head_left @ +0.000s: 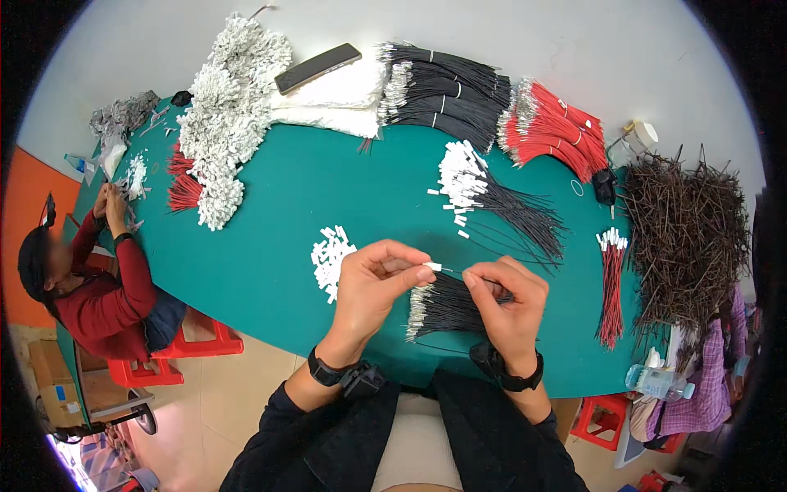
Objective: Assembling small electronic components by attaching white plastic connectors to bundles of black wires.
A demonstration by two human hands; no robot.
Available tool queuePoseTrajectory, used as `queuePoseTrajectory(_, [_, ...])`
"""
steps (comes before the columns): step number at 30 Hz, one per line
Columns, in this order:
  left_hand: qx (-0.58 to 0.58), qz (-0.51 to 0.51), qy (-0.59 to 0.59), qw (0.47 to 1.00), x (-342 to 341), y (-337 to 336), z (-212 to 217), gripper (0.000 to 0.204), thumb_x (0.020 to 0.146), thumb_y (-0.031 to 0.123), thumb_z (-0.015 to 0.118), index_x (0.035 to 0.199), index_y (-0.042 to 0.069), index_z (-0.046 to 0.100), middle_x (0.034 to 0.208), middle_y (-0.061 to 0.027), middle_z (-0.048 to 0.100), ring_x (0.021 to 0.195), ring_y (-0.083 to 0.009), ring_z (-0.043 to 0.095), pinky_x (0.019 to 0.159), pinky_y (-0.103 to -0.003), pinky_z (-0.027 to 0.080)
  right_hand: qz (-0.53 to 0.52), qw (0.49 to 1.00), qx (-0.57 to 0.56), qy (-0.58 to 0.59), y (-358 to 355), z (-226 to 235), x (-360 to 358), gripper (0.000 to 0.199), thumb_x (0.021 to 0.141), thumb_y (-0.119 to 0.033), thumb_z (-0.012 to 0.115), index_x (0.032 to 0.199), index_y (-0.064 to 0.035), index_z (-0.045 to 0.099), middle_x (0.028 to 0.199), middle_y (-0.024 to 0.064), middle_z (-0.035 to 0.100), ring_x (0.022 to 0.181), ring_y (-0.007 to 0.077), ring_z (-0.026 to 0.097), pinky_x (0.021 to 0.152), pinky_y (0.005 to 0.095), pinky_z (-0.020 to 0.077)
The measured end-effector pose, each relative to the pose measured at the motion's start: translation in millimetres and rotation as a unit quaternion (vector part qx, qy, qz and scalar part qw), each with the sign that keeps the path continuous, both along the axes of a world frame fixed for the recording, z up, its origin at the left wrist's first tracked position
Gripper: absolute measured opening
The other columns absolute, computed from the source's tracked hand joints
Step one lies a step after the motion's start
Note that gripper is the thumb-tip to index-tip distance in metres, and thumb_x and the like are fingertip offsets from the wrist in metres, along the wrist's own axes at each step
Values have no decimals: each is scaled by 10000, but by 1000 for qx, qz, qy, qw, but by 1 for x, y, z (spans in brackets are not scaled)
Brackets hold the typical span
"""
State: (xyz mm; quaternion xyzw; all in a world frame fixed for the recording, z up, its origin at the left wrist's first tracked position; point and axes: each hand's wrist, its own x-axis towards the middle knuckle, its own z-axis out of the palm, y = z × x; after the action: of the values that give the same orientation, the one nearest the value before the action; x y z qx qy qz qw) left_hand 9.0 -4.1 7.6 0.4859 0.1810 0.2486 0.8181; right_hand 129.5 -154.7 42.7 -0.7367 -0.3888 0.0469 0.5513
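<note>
Currently pinching a small white connector housing (434, 266) in the thumb-and-forefinger grip of the left hand (367, 285), and pinching a thin dark wire (456, 271) in the matching grip of the right hand (515, 302), wire end directed at the right end of the housing, insertion depth not discernible. Positioned above a bundle of black wires (451, 310) at the near side of the green desk (270, 176), to the right of loose white housings (330, 256). Note, farther back, black wires with white housings (525, 209).
</note>
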Motion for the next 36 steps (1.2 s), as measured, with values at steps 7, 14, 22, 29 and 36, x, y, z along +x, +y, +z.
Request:
queuePoseTrajectory(7, [92,-10,36,995,-4,2,2,140,853,-106,746,981,-49,748,959,-109,728,843,-148,714,767,-256,577,29,999,-2,-46,0,2,2,77,809,15,791,858,-17,742,636,54,568,547,158,511,513,300,377])
queuePoseTrajectory(14, [111,-20,39,993,-5,2,2,142,838,-104,763,964,-40,756,916,-84,707,825,-120,687,747,-231,552,39,997,-9,-64,1,2,3,91,799,19,790,867,-17,742,641,67,570,550,181,528,513,318,394])
queuePoseTrajectory(22, [110,-37,56,992,-5,-1,2,134,847,-101,758,968,-46,745,933,-79,701,825,-117,686,761,-233,557,59,996,-9,-70,1,-1,1,96,792,24,774,869,-22,741,648,71,573,561,196,547,514,329,402])
queuePoseTrajectory(29, [120,-50,65,989,-4,-3,0,122,858,-96,753,970,-49,740,943,-82,699,847,-126,701,773,-242,573,52,995,-13,-85,2,-5,0,100,786,21,777,868,-19,737,648,79,575,568,223,553,517,345,408])
queuePoseTrajectory(36, [109,-61,75,989,-7,0,-6,114,876,-28,769,988,-20,752,957,-62,736,846,-90,701,770,-235,563,88,991,-44,-90,1,-3,5,96,799,6,778,884,-19,740,677,89,599,598,247,575,547,359,444])
